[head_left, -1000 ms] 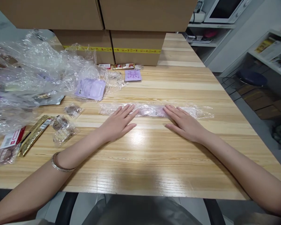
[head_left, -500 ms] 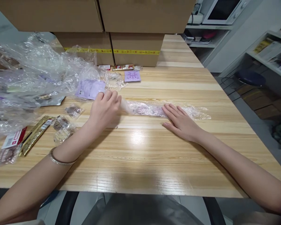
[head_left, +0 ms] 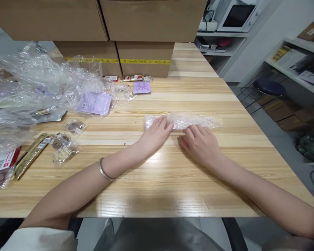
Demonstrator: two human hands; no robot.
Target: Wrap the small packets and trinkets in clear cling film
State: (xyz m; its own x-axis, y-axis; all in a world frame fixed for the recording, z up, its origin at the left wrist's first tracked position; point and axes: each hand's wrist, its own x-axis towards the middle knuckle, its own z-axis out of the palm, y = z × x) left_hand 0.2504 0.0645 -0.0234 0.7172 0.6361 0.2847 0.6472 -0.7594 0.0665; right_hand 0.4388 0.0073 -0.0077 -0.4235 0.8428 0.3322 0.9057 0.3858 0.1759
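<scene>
A strip of crinkled clear plastic wrap (head_left: 183, 120) lies across the table in front of me, folded flat at its left end and loose at its right. My left hand (head_left: 158, 134) rests palm down on the left part, its fingers stretched out and the wrist wearing a bangle (head_left: 104, 169). At the near edge of the right part, my right hand (head_left: 201, 144) has bent fingers closed on the wrap; the fingertips are partly hidden. What the wrap encloses under my left hand is covered.
Crumpled plastic film (head_left: 49, 76) is heaped at the left, with a purple packet (head_left: 95, 103) on its edge. Gold sachets (head_left: 32, 157) and small clear packets (head_left: 65, 150) lie nearer. Stacked cardboard boxes (head_left: 146, 55) stand behind, a small purple square packet (head_left: 142, 87) before them.
My left hand has moved right, from the wrap's left end onto the wrap. My right hand has gone from flat to bent fingers. The wrap's left end now lies folded over.
</scene>
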